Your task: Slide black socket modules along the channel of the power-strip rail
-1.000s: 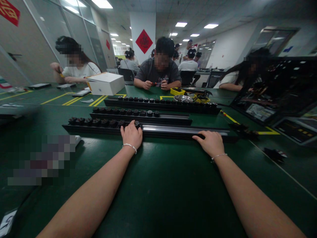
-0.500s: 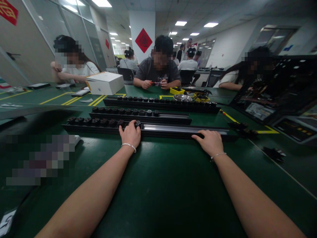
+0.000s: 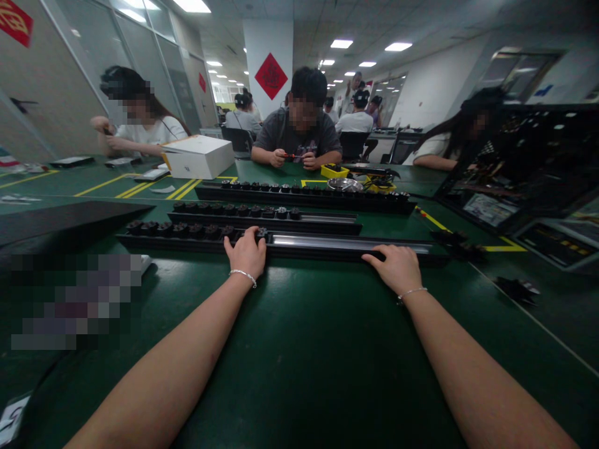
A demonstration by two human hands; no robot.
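The long black rail (image 3: 318, 251) nearest me lies crosswise on the green table. Its left half carries a row of dark knob-like modules (image 3: 180, 231), and its right half shows a bare, shiny channel. My left hand (image 3: 247, 254) is bent over the rail near its middle, gripping it beside the last module (image 3: 262, 233); its fingertips are partly hidden. Toward the right end, my right hand (image 3: 400, 267) holds the same rail, thumb along the front edge and fingers over the top. Bracelets circle both wrists.
Behind lie a second black rail (image 3: 327, 219) and a third (image 3: 304, 198), both with modules. A white box (image 3: 206, 159) and yellow trays (image 3: 334, 172) stand farther back. Black parts (image 3: 517, 290) lie at right. Opposite, a person (image 3: 299, 131) holds a red-handled tool.
Both my hands and the rail stay in place. A dark flat panel at the left, blurred before, now shows sharply and larger. The person at the left has shifted a hand.
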